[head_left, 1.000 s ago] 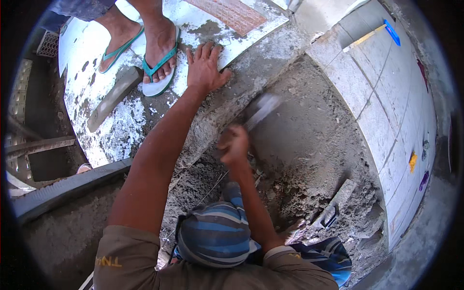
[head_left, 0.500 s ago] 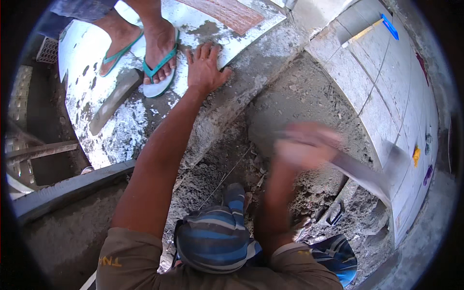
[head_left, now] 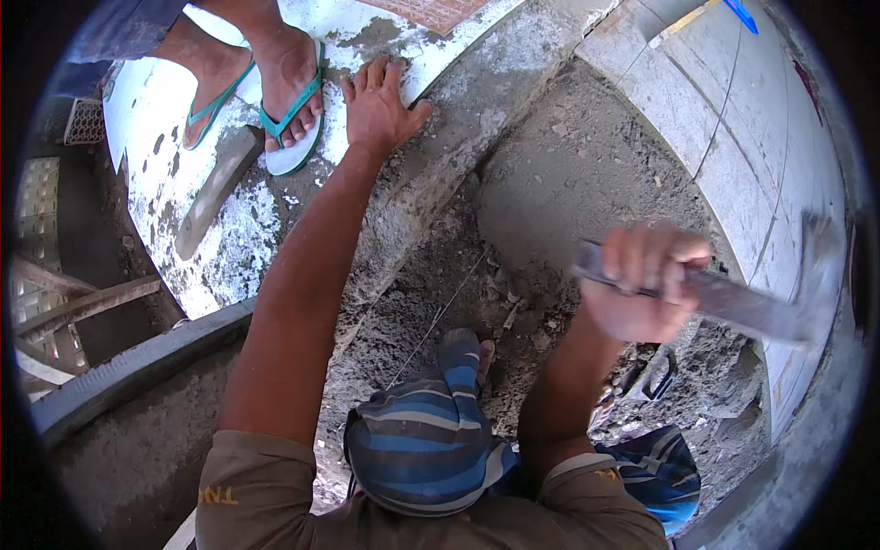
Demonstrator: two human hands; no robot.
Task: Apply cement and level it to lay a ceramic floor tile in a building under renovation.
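Hammer-like grey metal tool with a long flat handle (head_left: 733, 307), blurred along its length, sits raised at the right of the view above the rubble, its head near the pale tiled wall (head_left: 733, 156). The right hand (head_left: 642, 284) is wrapped tight around the handle, fingers curled over it in a closed fist. The left hand (head_left: 380, 105) lies flat, fingers spread, pressed on the rough grey concrete ledge (head_left: 477, 119) at the edge of a white, paint-flecked floor slab (head_left: 229, 238); it holds nothing.

Below the raised tool lies a broken pit of grey mortar and crumbled cement (head_left: 550, 211), coarse and lumpy, with loose chips and a thin taut string (head_left: 440, 316) running across it. The tiled wall curves round the right side, smooth and glossy, with fine grout lines. A blue-and-grey striped cloth (head_left: 431, 440) covers the bent knee at the bottom, and the olive-brown shirt sleeves (head_left: 266, 495) show beneath it.

At the top left another person's feet in green-strapped white flip-flops (head_left: 293, 119) stand on the white slab, just beside the left hand. A dark curved rubber edge (head_left: 128, 376) and wooden slats (head_left: 73, 307) sit at the far left.
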